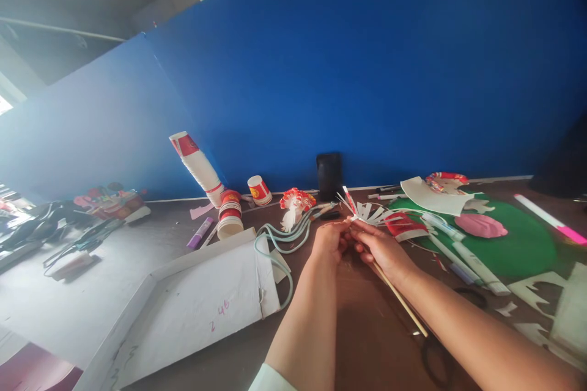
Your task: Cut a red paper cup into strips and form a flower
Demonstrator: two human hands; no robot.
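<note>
Both hands meet over the brown table at the centre right. My left hand (331,241) is closed, its fingertips pressed at the base of a fringed paper piece (367,212) of white strips with some red. Pressed beside it, my right hand (378,247) is closed round a thin wooden stick (403,302), which slants down to the right below the hand. The stick's upper end is hidden by the fingers. Behind the right hand lies a red and white cut paper piece (406,225).
A white box lid (197,299) lies left, beside a pale green cord (293,236). Stacked paper cups (199,168), a single cup (260,190) and a black phone (329,176) stand near the blue partition (343,73). Markers (479,267) and a green sheet (527,241) are right.
</note>
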